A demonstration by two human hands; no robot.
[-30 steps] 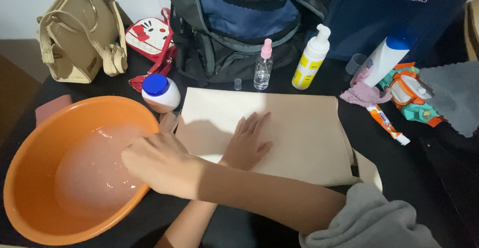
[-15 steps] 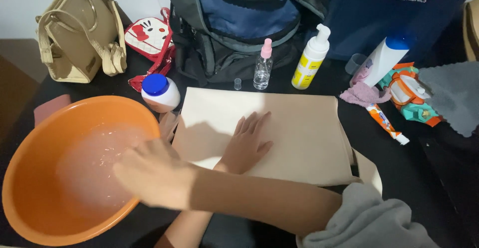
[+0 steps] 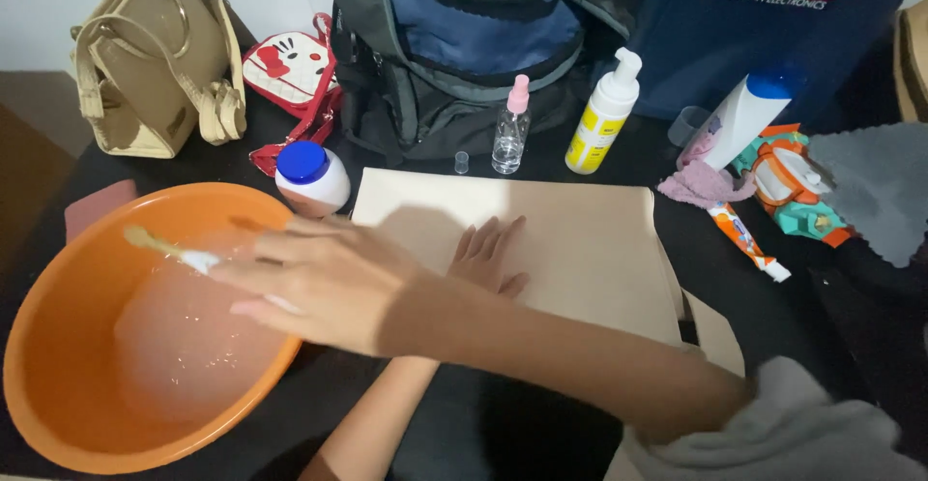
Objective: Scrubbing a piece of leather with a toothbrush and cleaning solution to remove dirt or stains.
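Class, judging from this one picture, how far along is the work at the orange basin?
Done: the orange plastic basin holds soapy water, and the flat beige sheet is laid out. In hand: the right hand holds a small brush over the water while the left hand presses on the sheet. Left: the sheet shows no wet marks.

Over the orange basin (image 3: 58,365) I find open room; only my right hand (image 3: 319,283) and the small brush (image 3: 169,249) it holds hang above the water. The blue-capped white jar (image 3: 311,177) stands just beside the basin's far rim, narrowing passage there. The beige sheet (image 3: 570,239) lies flat, its right half bare, my left hand (image 3: 488,259) on it. Beyond its far edge a spray bottle (image 3: 510,128), pump bottle (image 3: 601,118) and backpack (image 3: 454,46) block the way.
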